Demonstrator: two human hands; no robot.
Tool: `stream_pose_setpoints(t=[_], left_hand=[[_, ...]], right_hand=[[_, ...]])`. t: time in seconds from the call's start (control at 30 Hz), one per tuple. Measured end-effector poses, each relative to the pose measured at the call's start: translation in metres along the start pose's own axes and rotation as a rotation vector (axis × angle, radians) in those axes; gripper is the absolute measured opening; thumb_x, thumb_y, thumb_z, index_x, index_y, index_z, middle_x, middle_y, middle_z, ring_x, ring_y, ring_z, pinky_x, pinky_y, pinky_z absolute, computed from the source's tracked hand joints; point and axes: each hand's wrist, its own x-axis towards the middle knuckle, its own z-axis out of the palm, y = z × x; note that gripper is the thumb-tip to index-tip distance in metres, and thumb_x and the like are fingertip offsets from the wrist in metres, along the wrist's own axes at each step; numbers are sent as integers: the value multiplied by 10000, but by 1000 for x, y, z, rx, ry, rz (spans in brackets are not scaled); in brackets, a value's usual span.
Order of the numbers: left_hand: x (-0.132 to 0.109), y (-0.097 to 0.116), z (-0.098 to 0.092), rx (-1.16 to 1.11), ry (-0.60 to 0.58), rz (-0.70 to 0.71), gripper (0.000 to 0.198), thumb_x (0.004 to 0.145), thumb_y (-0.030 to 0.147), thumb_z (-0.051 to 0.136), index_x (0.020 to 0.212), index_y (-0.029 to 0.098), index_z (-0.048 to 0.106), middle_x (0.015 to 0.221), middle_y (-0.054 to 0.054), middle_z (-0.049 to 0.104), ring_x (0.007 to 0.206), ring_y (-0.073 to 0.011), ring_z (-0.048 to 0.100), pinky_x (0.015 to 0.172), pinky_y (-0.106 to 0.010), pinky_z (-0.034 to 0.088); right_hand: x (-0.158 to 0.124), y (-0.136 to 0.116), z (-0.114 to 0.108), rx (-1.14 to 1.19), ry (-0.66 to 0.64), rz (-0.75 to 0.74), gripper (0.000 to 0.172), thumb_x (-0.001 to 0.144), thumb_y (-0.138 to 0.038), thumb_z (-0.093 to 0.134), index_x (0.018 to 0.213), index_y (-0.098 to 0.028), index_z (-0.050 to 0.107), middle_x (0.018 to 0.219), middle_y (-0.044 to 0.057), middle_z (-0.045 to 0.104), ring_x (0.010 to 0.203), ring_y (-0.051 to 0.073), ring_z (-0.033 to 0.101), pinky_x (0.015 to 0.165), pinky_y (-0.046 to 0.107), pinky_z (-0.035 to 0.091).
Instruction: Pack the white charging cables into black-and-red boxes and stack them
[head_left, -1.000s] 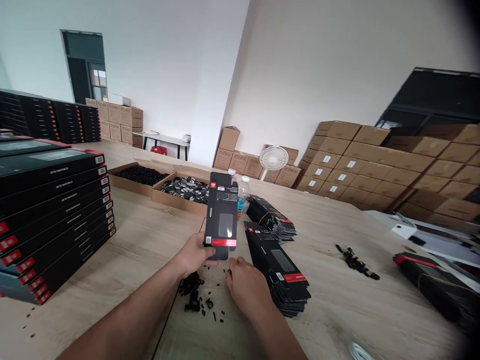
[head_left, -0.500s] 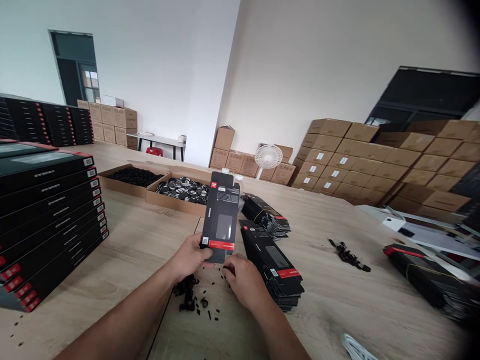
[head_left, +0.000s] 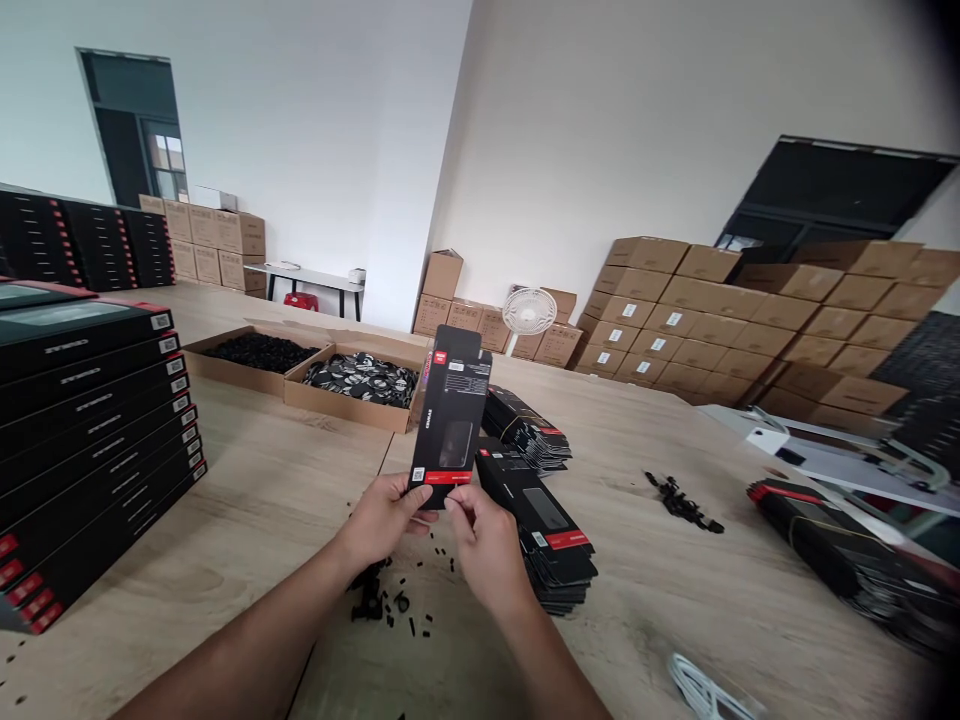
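Black carton [head_left: 444,425], near-upright above the desk [head_left: 277,480]; probably light, easily creased, best held by edges; your left hand [head_left: 384,520] pinches its lower-left corner; your right hand [head_left: 486,540] meets its bottom edge, grip unclear.

Two bare arms reach in from the bottom, the left arm [head_left: 255,625] on a long slant and the right arm [head_left: 544,625] steeper, so that they lean toward each other and bring the two hands close together in the middle. The left hand [head_left: 386,518] is bent in a grip, with its thumb [head_left: 418,496] in front and some fingertips showing below. The right hand [head_left: 486,540] shows its back, its fingers curled and its thumb near the pointing finger.
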Motion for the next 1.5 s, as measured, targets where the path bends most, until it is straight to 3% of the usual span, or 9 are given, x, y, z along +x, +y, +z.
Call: stream_pose_setpoints(t=[0.17,0.37,0.6,0.8,1.0,1.13,1.27,1.37,1.5], left_hand=[[-13,1,16,68,-65,85,353,835,520,635,837,185,749,837,-44,751,742,-203,690,680,-282,544],[-21,-2,22,135,-48,167,270,837,420,674,698,189,672,659,25,648,646,-144,559,646,-214,446],[-16,-4,23,80,-94,56,458,862,611,546,924,190,716,878,-52,748,727,-198,682,641,-268,527],[-18,3,18,82,-127,-48,527,848,663,527,995,198,726,783,-72,768,723,-240,737,608,-299,550],[-20,19,3,63,-150,107,404,791,560,684,878,173,761,862,-58,783,873,-248,711,806,-291,527],[-17,29,-6,-500,-191,-176,587,809,616,583,1072,110,718,1026,-140,767,968,-300,709,884,-390,532],[-19,36,-7,-740,-172,-296,570,815,586,570,1133,126,682,985,-129,767,876,-268,730,789,-360,559],[-24,36,-5,-614,-193,-423,612,770,664,621,1069,136,695,897,-104,757,737,-219,714,687,-316,559],[-31,31,0,-347,-291,-514,649,677,680,720,987,110,705,870,-96,729,683,-183,666,641,-304,548]], right_hand=[[-1,-4,0,28,-27,3,233,910,-300,471,795,-200,648,711,31,707,594,153,602,589,244,439],[-1,-10,-5,-316,-100,36,206,863,-156,462,740,-198,623,711,63,700,609,167,618,580,252,377],[-3,-3,6,150,-60,95,87,908,-271,455,909,-228,530,769,27,685,615,175,641,583,259,464],[10,16,-19,238,285,254,400,862,-552,558,1059,-205,570,803,35,681,747,219,634,722,342,500],[3,3,-14,860,-118,422,423,808,-572,654,981,-186,670,774,43,726,723,226,666,674,335,510],[-4,-12,0,749,-361,410,400,799,-568,666,771,-169,675,631,-4,660,552,157,584,563,272,451],[-1,-13,-4,420,-212,302,423,759,-496,715,534,-189,529,495,-51,489,483,109,439,485,235,328],[3,-12,-15,445,5,230,289,758,-461,725,784,-189,633,588,-39,542,556,131,468,541,254,367],[5,-15,-27,594,-3,193,479,795,-476,713,1193,-239,591,802,4,635,664,167,553,616,288,437]])
